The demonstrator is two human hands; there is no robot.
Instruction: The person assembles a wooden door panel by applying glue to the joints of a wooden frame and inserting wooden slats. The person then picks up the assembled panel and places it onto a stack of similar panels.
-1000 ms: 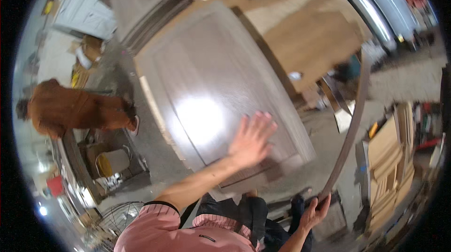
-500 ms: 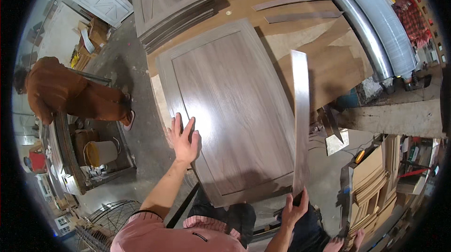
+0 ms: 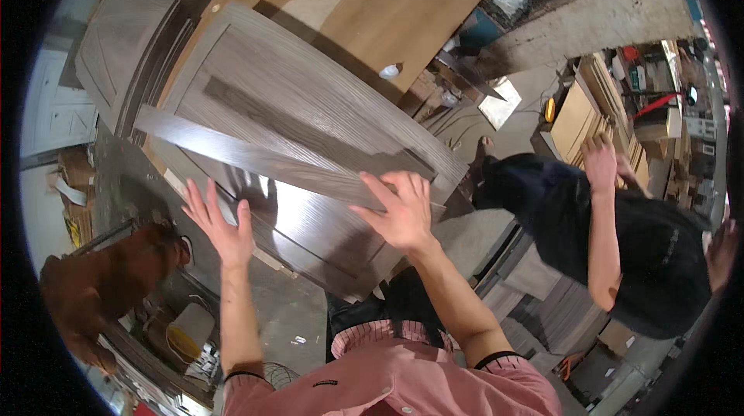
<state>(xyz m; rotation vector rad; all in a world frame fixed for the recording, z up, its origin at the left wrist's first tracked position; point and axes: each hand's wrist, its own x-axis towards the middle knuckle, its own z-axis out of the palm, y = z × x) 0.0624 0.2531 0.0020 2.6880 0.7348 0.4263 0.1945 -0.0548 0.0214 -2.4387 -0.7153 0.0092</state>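
Observation:
A grey wood-grain cabinet door panel (image 3: pixel 333 125) with a recessed centre lies on the workbench in front of me. Across it slants a long, narrow grey wood-grain strip (image 3: pixel 225 149), held up so that its shadow falls on the panel. My right hand (image 3: pixel 403 211) grips this strip close to its near end, thumb on one edge and fingers at the other. Beyond the panel's left edge, my left hand (image 3: pixel 221 226) hovers with fingers spread, apart from the strip and holding nothing.
Similar panels (image 3: pixel 128 52) are stacked at the far left of the brown-covered bench (image 3: pixel 372 21). A person in black (image 3: pixel 620 238) bends close on my right, another in brown (image 3: pixel 116 284) stands at left. Boards (image 3: pixel 589 122) lean at right, near a white bucket (image 3: pixel 190 331).
The strip has swung from standing along the panel's right side to lying slantwise above it. My left hand has left the panel's edge. The view has turned right, showing the person in black.

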